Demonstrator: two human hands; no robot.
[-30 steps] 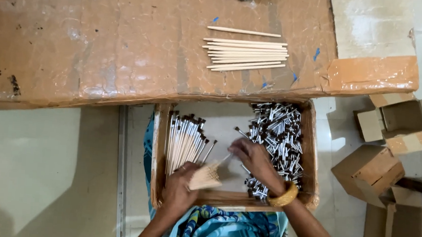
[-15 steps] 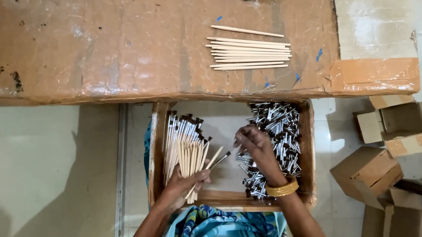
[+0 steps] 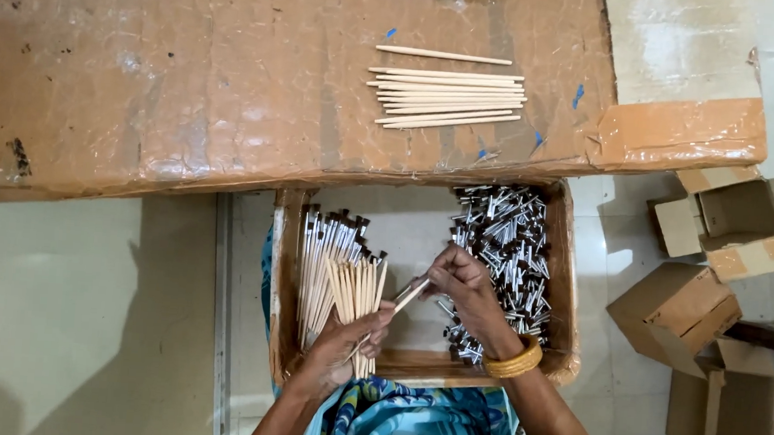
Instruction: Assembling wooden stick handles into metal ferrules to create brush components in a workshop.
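My left hand (image 3: 342, 346) grips a bundle of thin wooden sticks (image 3: 356, 299) that fans upward inside an open cardboard box (image 3: 413, 366) on my lap. My right hand (image 3: 466, 287), with a yellow bangle on its wrist, pinches the end of one wooden stick (image 3: 411, 295) that runs across to my left hand. Sticks with dark metal tips (image 3: 322, 257) lie in a pile in the box's left half. A heap of small silver and brown metal caps (image 3: 505, 244) fills the right half, just beside my right hand.
A cardboard-covered table (image 3: 188, 76) lies beyond the box, with a neat row of plain wooden sticks (image 3: 445, 96) on it. Several small empty cardboard boxes (image 3: 719, 268) lie scattered on the pale floor to the right. Blue patterned cloth covers my lap.
My left hand has taken up a fan of sticks and lifted it. My right hand moved from the cap heap toward the middle and now pinches one stick.
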